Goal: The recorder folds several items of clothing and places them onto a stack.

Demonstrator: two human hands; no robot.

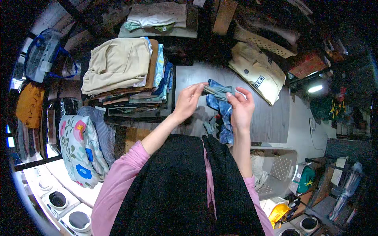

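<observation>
Between my two hands a small grey-green piece of cloth (220, 92) is stretched above the grey wood-grain table. My left hand (190, 98) pinches its left end between thumb and fingers. At its right end my right hand (241, 101) grips it, with some fingers raised. Beneath it lies a blue patterned cloth (226, 118), partly hidden by my right hand and wrist. A small crumpled greyish cloth (211, 126) rests beside the blue one, near the table's front edge. What kind of garment the held cloth is, I cannot tell.
Left stands a tall stack of folded clothes (118, 62), with more folded clothes (158, 17) behind. A folded cream garment (258, 70) lies at the table's back right. A plastic basket (279, 168) holding pale cloth stands lower right. Floral bedding (79, 147) sits lower left, above front-loading machines (79, 219).
</observation>
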